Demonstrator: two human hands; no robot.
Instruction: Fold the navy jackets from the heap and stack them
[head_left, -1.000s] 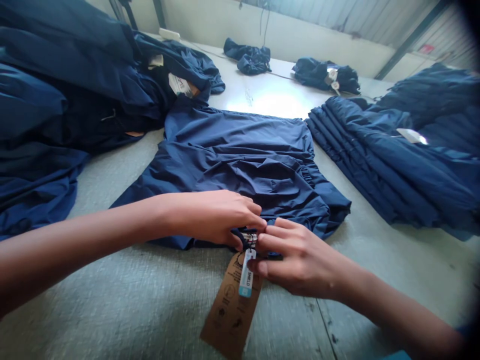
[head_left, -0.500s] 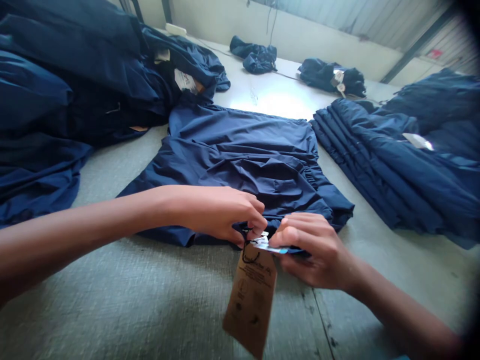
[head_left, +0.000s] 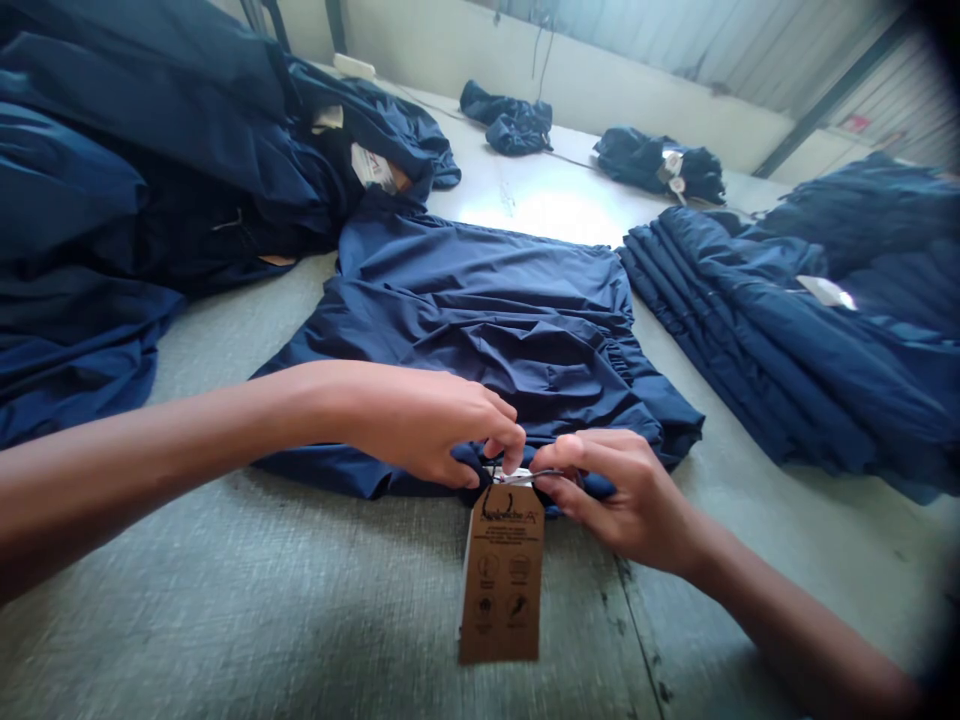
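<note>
A navy garment (head_left: 487, 320) lies spread on the grey table (head_left: 225, 600) in front of me. At its near edge my left hand (head_left: 427, 420) pinches the fabric and the string of a hang tag. My right hand (head_left: 630, 495) is closed in a pinch on the tag's string and a small white label beside it. The brown cardboard hang tag (head_left: 504, 572) lies flat on the table just below both hands, printed side up.
A heap of navy garments (head_left: 135, 180) fills the left side. A row of folded navy garments (head_left: 787, 330) with a white label lies on the right. Two bundled navy pieces (head_left: 510, 118) (head_left: 660, 165) sit at the far end by the wall.
The brown tag has swung from slanting left to lying straight below my hands. The small white and blue label has gone from hanging down to being held between my fingers.
</note>
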